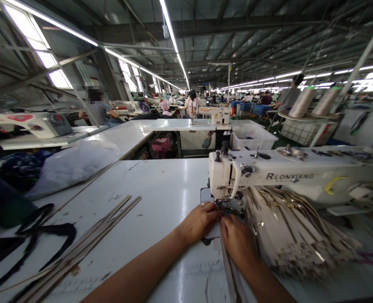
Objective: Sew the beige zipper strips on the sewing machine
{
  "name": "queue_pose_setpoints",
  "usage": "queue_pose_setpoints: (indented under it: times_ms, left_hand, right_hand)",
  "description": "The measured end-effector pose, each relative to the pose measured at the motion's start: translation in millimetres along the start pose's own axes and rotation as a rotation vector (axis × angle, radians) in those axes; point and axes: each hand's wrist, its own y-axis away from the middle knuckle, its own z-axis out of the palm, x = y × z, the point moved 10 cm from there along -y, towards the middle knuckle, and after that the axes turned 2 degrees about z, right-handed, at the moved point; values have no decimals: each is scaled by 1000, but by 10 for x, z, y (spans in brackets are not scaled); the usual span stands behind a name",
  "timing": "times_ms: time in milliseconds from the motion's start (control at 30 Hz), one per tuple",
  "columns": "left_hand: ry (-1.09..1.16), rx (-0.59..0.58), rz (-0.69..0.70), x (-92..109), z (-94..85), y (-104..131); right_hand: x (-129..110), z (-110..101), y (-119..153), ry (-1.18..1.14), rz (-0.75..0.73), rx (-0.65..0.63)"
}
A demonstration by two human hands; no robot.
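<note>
- Worktop [161, 181]: pale and broad, spreading leftward and forward from the two bare hands; a printed ruler scale [202, 267] crosses its near part.
- Machine [278, 174]: white, set at the right, its sewing head [221, 176] directly above and just ahead of the fingers.
- Pile [294, 235]: many beige strips with shiny fittings, heaped beneath the machine's arm, just right of the right hand.
- Loose strips [88, 242]: a slim bundle lying slantwise at the left, well apart from both hands; black straps [47, 231] lie beside it.
- Right hand [238, 240]: fingers drawn narrow, thumb along the strip, which it appears to hold near the sewing head.
- Left hand [201, 223]: fingers bent and close to those of the right hand; whether they pinch the strip or merely press it, I cannot tell from here.
- Strip [232, 273]: runs from the near edge of the view up to the fingers, its far end hidden by them and the sewing head. The step in hand appears to be lining it up for stitching.
- Needle: too small to make out. The next move would call for a flat, straight strip under light, even guidance, fingertips clear of the stitching point.
</note>
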Motion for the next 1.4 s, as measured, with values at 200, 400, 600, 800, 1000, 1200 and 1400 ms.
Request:
queue_pose_setpoints:
  times_ms: [200,400,600,800,1000,1200,1400]
  left_hand:
    - [-9,5,48,37,-18,-2]
    - [-11,3,50,58,-32,-6]
    - [-12,-12,42,55,-22,0]
    - [-44,-34,64,72,-5,8]
    - [-74,-22,67,90,-18,29]
    - [-102,3,47,72,-21,45]
    - [-126,36,22,44,-39,55]
  right_hand:
    - [75,-56,251,-174,16,12]
    - [55,-24,453,-209,-38,63]
    - [25,-11,426,-153,-33,12]
    - [-15,8,385,-97,-39,-47]
    - [-34,21,294,-28,-14,-96]
    - [-59,-57,107,48,-17,-62]
    - [-87,-97,-36,36,-24,-12]
